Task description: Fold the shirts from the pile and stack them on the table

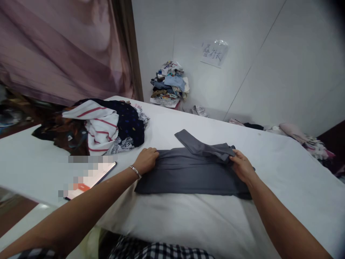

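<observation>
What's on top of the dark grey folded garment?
Over the garment, at its far edge, lies a sleeve-like strip of grey cloth, its right end in the right hand. The left hand touches the far left corner. Whatever the strip covers is hidden.

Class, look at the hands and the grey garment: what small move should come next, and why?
Probably the right hand should lay the loose strip down within the grey garment: its end juts past the far edge and its cloth is bunched by the fingers, while the left hand is at the far left corner.
</observation>
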The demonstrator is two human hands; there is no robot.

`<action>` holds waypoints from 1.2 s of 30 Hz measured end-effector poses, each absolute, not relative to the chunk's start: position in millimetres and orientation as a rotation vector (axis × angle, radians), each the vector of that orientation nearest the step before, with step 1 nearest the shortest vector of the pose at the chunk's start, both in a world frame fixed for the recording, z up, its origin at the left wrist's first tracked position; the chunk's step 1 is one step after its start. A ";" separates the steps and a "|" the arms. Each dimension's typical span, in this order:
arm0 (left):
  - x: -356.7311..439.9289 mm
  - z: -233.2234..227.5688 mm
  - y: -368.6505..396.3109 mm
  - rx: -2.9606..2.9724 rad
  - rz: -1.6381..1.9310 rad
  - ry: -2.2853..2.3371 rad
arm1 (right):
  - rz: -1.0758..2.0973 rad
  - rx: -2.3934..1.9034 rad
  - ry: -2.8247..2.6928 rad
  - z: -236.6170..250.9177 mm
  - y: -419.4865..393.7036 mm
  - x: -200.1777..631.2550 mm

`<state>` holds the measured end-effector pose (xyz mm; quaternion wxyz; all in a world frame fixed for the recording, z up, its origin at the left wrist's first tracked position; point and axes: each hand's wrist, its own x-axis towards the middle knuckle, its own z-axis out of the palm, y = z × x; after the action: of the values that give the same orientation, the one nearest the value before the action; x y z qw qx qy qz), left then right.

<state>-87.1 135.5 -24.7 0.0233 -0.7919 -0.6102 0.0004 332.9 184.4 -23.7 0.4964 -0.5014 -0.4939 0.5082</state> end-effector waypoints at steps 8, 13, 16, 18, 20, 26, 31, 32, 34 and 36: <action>-70.3 4.6 148.8 -2.496 -0.202 -2.091 | 1.342 -1.418 -1.497 -12.4 179.5 333.9; -27.7 9.9 205.6 -2.589 -0.404 -1.907 | 1.366 -1.293 -1.644 -8.1 177.3 324.6; -1.1 3.8 243.4 -2.665 -0.357 -1.796 | 1.369 -1.292 -1.796 -8.7 172.6 322.1; 16.6 -0.2 260.9 -2.755 -0.305 -1.660 | 1.310 -1.287 -1.935 -10.0 167.8 319.9; 33.7 -2.4 270.3 -2.858 -0.251 -1.483 | 1.193 -1.271 -2.101 -11.6 162.1 316.2; 64.9 0.6 279.2 -2.999 -0.063 -1.134 | 0.927 -1.250 -2.361 -16.0 149.9 303.4; 52.0 19.6 283.3 -2.958 0.056 -1.171 | 1.208 -1.155 -2.157 -19.8 162.0 315.9; 45.0 26.8 278.8 -2.953 0.068 -1.189 | 1.240 -1.135 -2.105 -21.5 167.2 322.9; 28.1 44.4 261.8 -2.971 0.055 -1.245 | 1.229 -1.150 -2.028 -25.9 178.8 339.3; 10.0 64.5 235.4 -3.032 -0.017 -1.355 | 1.153 -1.226 -2.003 -31.2 189.5 354.8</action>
<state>10.0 235.4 64.5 -0.0894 -0.9093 -0.4063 -0.0052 354.8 189.5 -31.2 0.2600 -0.4525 -0.7393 0.4256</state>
